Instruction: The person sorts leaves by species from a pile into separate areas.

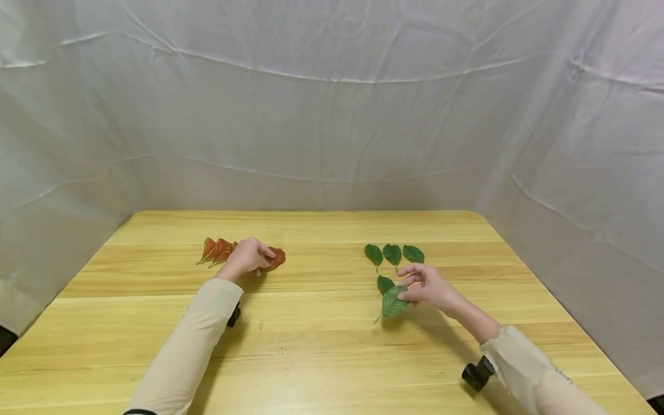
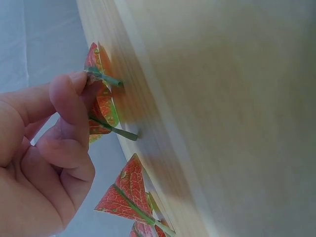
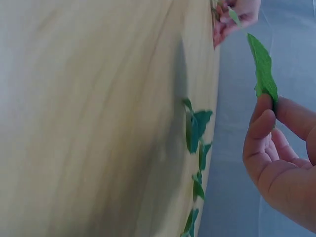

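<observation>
On the left of the table, my left hand [image 1: 248, 257] pinches a red leaf [image 1: 276, 259] near its stem. The left wrist view shows thumb and finger at this leaf [image 2: 93, 58], with another red leaf [image 2: 105, 106] partly behind the fingers. More red leaves [image 1: 221, 249] lie left of that hand. Over on the right, my right hand [image 1: 430, 290] holds a green leaf [image 1: 394, 301] between thumb and fingers, raised above the table. Its edge faces the camera in the right wrist view [image 3: 262, 66]. Just behind it lies a smaller-looking green leaf [image 1: 385, 283].
A row of green leaves [image 1: 392, 253] lies beyond the right hand on the wooden table [image 1: 321, 346]. White sheeting [image 1: 321, 127] hangs along the back and both sides. A small black camera [image 1: 477, 374] sits at the right wrist.
</observation>
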Tool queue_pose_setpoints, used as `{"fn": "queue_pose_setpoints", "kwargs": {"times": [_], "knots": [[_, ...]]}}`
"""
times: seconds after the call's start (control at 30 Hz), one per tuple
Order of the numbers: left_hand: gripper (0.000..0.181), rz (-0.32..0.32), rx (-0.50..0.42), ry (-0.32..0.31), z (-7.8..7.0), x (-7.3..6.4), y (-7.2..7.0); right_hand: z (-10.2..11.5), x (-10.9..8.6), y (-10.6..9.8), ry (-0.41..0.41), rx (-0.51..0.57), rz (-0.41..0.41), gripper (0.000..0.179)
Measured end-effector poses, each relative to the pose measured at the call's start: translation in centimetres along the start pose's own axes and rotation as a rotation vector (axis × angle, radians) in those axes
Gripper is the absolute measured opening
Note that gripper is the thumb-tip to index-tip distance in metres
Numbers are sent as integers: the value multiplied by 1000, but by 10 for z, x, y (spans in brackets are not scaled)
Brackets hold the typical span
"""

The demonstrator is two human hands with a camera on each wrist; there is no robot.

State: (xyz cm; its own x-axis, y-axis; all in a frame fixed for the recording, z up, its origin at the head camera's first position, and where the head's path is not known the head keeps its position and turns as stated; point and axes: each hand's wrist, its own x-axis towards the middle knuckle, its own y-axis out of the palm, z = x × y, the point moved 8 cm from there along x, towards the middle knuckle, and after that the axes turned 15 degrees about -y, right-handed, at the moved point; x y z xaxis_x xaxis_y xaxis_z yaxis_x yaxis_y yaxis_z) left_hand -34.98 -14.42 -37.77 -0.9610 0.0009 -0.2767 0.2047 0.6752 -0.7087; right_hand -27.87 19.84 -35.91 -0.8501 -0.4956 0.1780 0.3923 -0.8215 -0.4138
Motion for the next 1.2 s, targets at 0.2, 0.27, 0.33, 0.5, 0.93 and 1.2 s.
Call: {"fn": "queue_pose_setpoints", "kwargs": {"times": [0.2,0.27,0.33,0.5,0.93,1.2], "knots": [[20,-2,3,8,1,2,0,-4,5,-19,5,-66,-46,29],[20,-4,13,8,3,2,-1,-5,7,-23,0,-92,-47,26],[21,-3,26,14,4,3,-2,-7,9,-26,0,-116,-46,25],[21,-2,41,23,5,3,-3,-17,17,-32,14,-178,-20,25],[20,3,24,33,7,1,-4,-38,35,-30,22,-299,16,19],[20,-7,67,45,4,0,-3,-43,39,-29,3,-412,11,16]]}}
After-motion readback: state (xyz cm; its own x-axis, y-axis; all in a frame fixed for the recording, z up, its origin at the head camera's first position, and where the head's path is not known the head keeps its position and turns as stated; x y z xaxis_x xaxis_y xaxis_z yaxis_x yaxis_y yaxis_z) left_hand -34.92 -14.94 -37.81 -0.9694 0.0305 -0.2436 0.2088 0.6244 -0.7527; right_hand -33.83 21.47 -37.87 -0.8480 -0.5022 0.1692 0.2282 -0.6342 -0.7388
